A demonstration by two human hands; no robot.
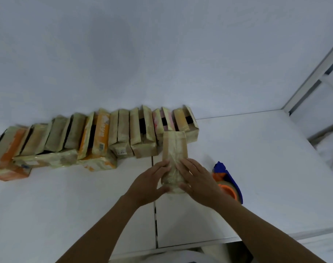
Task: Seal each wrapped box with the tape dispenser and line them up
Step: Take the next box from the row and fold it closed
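Note:
A brown paper-wrapped box (pixel 174 149) with shiny clear tape on its near end lies lengthwise on the white table (pixel 256 168). My left hand (pixel 149 184) holds its left side and my right hand (pixel 197 179) holds its right side, fingers lying along the top and thumbs under the near end. A blue and orange tape dispenser (pixel 228 182) lies on the table just right of my right hand, partly hidden by the wrist. A row of several wrapped boxes (pixel 105 133) stands along the wall behind.
The white wall (pixel 161 54) rises right behind the row. A seam (pixel 154 209) runs between two tabletops under my left arm. A metal frame (pixel 313 76) stands at the right. Two boxes (pixel 48 160) lie flat in front of the row's left part.

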